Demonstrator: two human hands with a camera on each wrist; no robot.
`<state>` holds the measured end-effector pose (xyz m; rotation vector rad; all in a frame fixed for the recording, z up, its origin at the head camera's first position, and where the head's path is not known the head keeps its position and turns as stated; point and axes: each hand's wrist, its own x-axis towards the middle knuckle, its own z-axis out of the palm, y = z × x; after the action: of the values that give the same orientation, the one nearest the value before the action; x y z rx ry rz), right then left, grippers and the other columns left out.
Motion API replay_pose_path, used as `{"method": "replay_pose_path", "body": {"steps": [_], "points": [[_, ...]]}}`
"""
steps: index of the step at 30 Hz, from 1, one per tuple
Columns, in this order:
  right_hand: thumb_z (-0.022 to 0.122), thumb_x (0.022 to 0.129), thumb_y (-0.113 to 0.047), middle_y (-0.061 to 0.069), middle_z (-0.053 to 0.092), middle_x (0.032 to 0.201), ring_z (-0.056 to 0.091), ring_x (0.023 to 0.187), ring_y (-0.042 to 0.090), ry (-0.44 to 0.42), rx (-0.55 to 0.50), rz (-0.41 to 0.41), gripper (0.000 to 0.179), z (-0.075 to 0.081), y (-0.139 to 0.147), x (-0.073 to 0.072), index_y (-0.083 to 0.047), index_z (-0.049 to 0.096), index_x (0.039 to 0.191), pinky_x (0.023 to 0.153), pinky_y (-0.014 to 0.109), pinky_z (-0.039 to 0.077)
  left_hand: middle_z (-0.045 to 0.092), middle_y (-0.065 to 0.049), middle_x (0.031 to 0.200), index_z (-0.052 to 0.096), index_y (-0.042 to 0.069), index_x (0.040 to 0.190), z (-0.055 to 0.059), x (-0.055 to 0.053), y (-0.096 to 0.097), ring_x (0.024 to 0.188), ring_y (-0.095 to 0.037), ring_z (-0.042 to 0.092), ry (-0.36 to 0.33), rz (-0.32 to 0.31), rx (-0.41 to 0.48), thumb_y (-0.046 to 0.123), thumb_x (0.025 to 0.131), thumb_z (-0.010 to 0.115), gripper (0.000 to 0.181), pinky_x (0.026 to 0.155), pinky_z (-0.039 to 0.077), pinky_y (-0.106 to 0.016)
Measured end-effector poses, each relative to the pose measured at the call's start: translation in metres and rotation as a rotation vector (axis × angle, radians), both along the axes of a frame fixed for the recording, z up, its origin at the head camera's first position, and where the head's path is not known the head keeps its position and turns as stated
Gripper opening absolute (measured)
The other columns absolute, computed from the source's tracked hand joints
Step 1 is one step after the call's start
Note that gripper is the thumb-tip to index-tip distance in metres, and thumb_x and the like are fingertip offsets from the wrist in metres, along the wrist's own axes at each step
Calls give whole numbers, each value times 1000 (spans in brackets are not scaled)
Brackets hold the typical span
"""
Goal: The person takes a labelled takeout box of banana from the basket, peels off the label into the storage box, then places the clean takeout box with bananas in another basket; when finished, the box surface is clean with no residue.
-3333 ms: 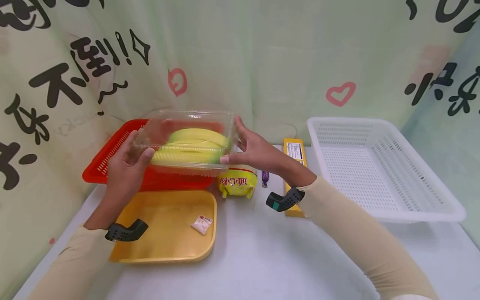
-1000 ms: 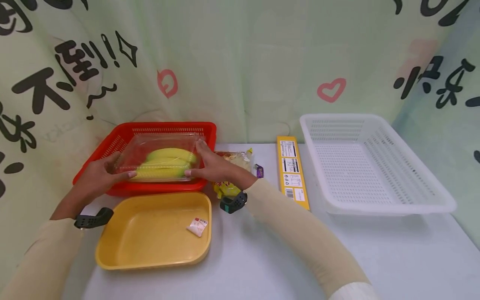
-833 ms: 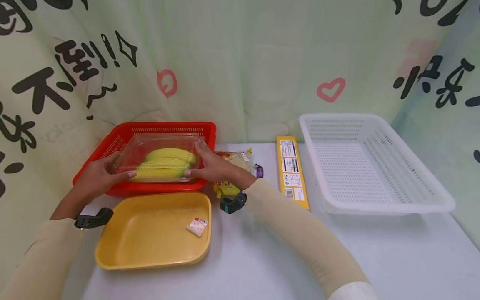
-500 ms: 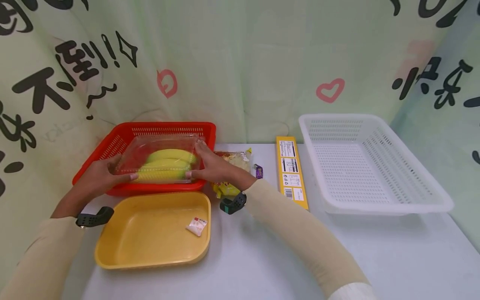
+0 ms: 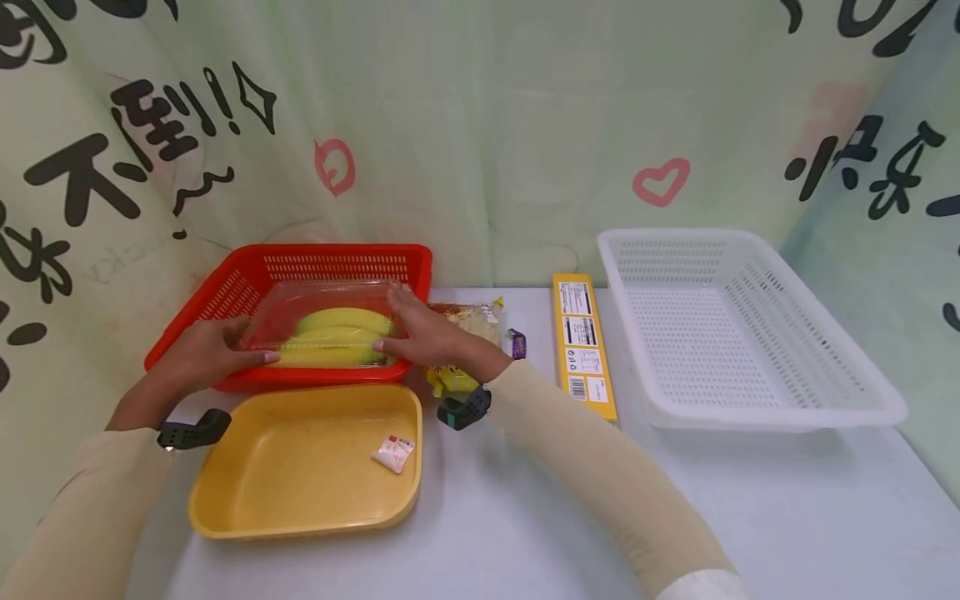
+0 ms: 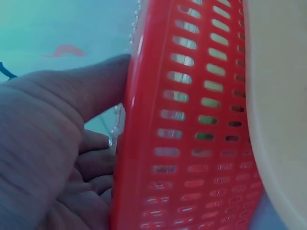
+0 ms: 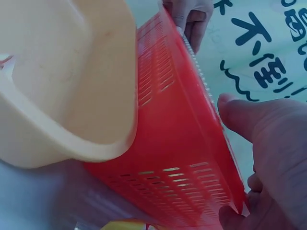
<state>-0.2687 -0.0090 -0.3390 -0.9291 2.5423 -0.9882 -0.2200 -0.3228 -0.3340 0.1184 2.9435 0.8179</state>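
Note:
In the head view, a clear plastic box (image 5: pixel 330 296) with yellow bananas (image 5: pixel 337 337) inside sits low in the red basket (image 5: pixel 337 250). My left hand (image 5: pixel 202 354) holds its left end, thumb toward the front. At the right end my right hand (image 5: pixel 427 329) holds it, thumb on the front side. In the left wrist view the thumb of my left hand (image 6: pixel 53 129) reaches the basket's rim, with fingers behind. The right wrist view shows my right hand (image 7: pixel 276 148) at the opposite end; the basket wall hides most of the box.
A yellow tray (image 5: pixel 300 521) with a small white packet (image 5: pixel 393 452) stands in front of the basket. Right of it lie a snack bag (image 5: pixel 453 379), a purple-wrapped candy (image 5: pixel 517 343) and a yellow box (image 5: pixel 581 333). A white basket (image 5: pixel 750 408) stands at the right.
The plastic box, held up above the red basket at first, has come down into it. In the last half second it has sunk slightly lower, both hands still on its ends.

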Motion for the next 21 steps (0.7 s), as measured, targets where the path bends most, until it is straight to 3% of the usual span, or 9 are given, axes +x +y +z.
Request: {"method": "replay_pose_path", "body": {"steps": [9,14,18,21], "points": [[64,94,-32,4,5,163,1,148,16,-35,-56,-27,86,-1,2,3,-10,9,157,115,37,22,64,-23,108,46,-5,136,-1,5,5,81,-28,60,85,22,14,48,80,77,83,67,59,-37],[65,94,-31,1,11,162,8,147,16,-55,-121,-39,86,1,5,5,-17,9,158,110,41,33,60,-24,116,38,-1,146,0,7,10,86,-32,58,162,47,28,48,83,73,87,66,59,-37],[66,92,-32,-1,11,162,9,147,16,-60,-128,-61,87,2,7,3,-19,10,158,109,42,34,62,-22,112,29,1,151,5,5,18,86,-31,57,201,25,40,51,85,70,93,64,58,-32],[65,93,-36,-1,7,163,8,147,17,-76,-97,-87,88,3,10,2,-19,8,158,110,43,32,65,-20,103,35,3,149,8,2,25,86,-32,57,207,1,64,50,85,70,87,65,58,-34]]}}
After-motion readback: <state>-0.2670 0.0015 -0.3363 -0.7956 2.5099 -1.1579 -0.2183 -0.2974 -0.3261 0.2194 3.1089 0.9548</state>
